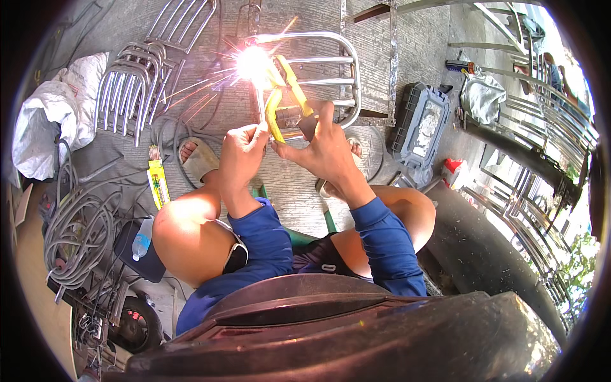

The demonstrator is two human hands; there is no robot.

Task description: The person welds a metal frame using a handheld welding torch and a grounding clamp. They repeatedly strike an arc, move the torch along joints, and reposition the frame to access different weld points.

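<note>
A dazzling welding arc [253, 65] throws sparks at the left end of a chrome tube grille [358, 79], which lies on the floor in front of me. My left hand [243, 153] is closed, its thumb and finger pinching the near end of a thin bright bar [259, 105] that runs up toward the arc. With bent fingers, my right hand [328, 145] grips a yellow-handled tool [272, 114] with two spread arms, reaching over the grille toward the glare. The glare hides the tool's far end and the weld spot.
Stacked chrome grilles [130, 83] and a white sack [57, 114] lie at the left, above coiled cables [76, 235]. A yellow packet of rods [158, 181] sits beside my left foot. At the right stand a grey toolbox [420, 124] and metal racks [541, 114].
</note>
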